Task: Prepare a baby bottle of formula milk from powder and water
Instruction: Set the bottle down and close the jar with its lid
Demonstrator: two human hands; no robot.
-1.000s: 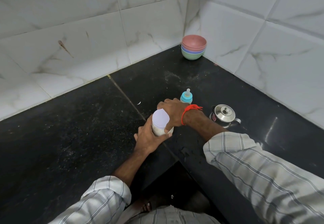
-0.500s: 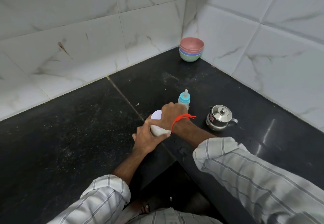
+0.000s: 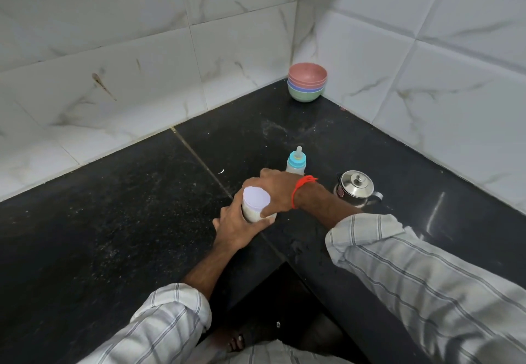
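Gripping the powder jar (image 3: 254, 204) from below, my left hand (image 3: 237, 228) wraps its fingers round the clear body, while my right hand (image 3: 277, 192) curls over the pale lid's rim, thumb pressed on the near side. The jar stands near the front edge of the black counter (image 3: 113, 221). Just behind my right hand stands the baby bottle (image 3: 296, 163), upright, teat on. To its right sits a lidded steel pot (image 3: 354, 188). Stacked bowls (image 3: 306, 86) occupy the far corner.
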